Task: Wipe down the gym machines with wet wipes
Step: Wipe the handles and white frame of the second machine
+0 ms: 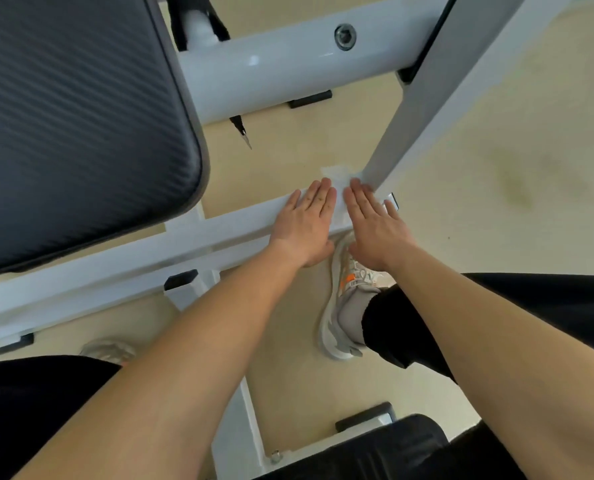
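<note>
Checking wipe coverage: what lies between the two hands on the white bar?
Head view: a white wet wipe lies between the left hand and right hand, spread over the bar.

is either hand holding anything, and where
Nothing is gripped: the left hand and right hand lie flat, pressing the wet wipe onto the white frame bar.

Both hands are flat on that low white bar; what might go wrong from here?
The wipe pokes out only past the fingertips, so it may slip off the bar. The right hand sits beside the upright post and a metal tab; a sideways swipe might scrape fingers.
</note>
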A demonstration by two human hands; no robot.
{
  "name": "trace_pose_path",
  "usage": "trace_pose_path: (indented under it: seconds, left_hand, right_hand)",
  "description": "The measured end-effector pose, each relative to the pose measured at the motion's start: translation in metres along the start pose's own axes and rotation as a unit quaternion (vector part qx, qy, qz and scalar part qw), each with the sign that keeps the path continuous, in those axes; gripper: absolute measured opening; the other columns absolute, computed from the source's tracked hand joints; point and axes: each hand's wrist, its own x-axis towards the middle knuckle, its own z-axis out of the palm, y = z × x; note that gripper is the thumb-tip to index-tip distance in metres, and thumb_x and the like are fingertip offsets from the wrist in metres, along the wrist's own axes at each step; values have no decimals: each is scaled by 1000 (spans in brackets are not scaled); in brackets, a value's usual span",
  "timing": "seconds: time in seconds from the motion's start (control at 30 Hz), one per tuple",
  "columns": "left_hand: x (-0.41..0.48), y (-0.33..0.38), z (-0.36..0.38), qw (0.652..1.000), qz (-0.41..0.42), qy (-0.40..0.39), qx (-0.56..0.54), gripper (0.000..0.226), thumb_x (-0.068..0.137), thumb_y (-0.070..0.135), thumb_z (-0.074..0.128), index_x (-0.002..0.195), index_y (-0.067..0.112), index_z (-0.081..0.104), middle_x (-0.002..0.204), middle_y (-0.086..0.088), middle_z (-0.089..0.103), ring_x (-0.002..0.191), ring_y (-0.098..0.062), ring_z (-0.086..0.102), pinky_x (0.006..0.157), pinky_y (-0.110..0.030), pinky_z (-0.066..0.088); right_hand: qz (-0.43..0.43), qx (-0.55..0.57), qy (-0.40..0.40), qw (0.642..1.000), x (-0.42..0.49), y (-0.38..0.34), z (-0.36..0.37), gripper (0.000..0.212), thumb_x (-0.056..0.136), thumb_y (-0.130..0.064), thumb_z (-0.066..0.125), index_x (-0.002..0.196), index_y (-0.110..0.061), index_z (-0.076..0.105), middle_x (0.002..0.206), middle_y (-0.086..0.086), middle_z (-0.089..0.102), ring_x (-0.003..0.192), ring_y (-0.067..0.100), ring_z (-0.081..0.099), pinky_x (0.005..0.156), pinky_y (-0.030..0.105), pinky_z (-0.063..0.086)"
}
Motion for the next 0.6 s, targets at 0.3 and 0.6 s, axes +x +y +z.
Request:
trace_pose_path:
  seconds: [0.3, 0.6]
  left_hand:
    - [-29, -31, 15, 999, 1, 0, 33, 93, 95, 44, 48, 158, 12, -12, 166, -6, -19, 154, -20, -11, 126, -43, 2]
    - [-32, -33, 20, 999, -18, 4, 29, 94, 96, 45, 47, 157, 10, -16, 165, -7, -21, 153, -21, -15, 126, -42, 0]
  right_hand:
    - [-29, 62, -3, 998, 3, -35, 3, 95, 92, -26, 51, 157, -13, -17, 162, 5, -30, 151, 22, -23, 125, 50, 5]
    - [-49, 71, -4, 996, 5, -35, -2, 92, 94, -30, 49, 158, -18, -16, 163, -2, -29, 152, 15, -20, 125, 49, 5]
